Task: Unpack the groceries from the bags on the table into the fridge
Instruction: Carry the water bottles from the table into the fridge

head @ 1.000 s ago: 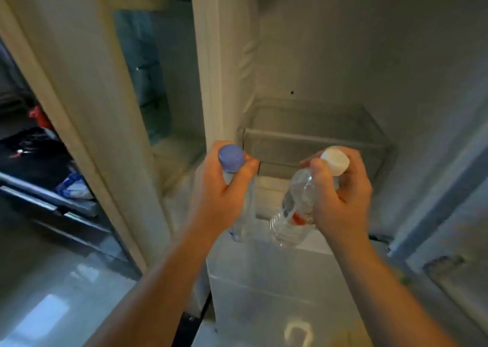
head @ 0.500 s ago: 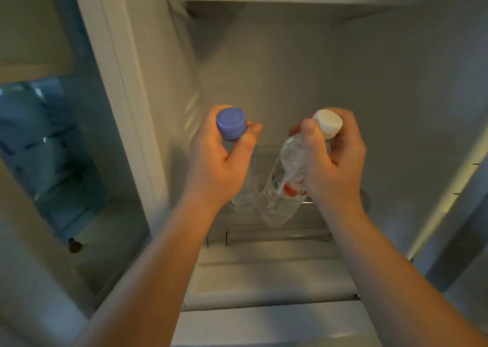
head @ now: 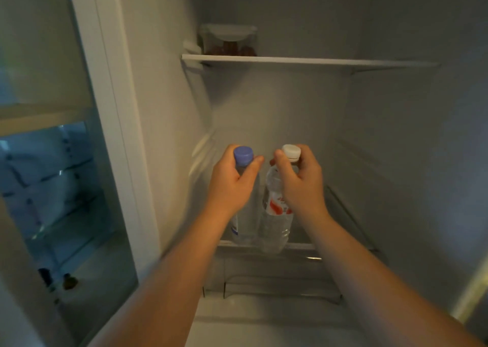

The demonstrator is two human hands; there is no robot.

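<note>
Two bottles were held side by side inside the fridge [head: 277, 103]. The left bottle [head: 244, 222] was gripped at the neck by the left hand [head: 232, 185], the right bottle [head: 274, 214] by the right hand [head: 301, 185]. Contact between the bottles could not be determined. Above and behind them a shelf [head: 303, 61] was recorded, with a container [head: 228, 40] on its left end. Left of the divider [head: 105, 109], a second compartment [head: 58, 188] was noted.

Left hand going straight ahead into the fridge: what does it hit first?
Likely only the back wall; the space ahead of the left hand and its blue-capped bottle looks free, depth unclear.
</note>
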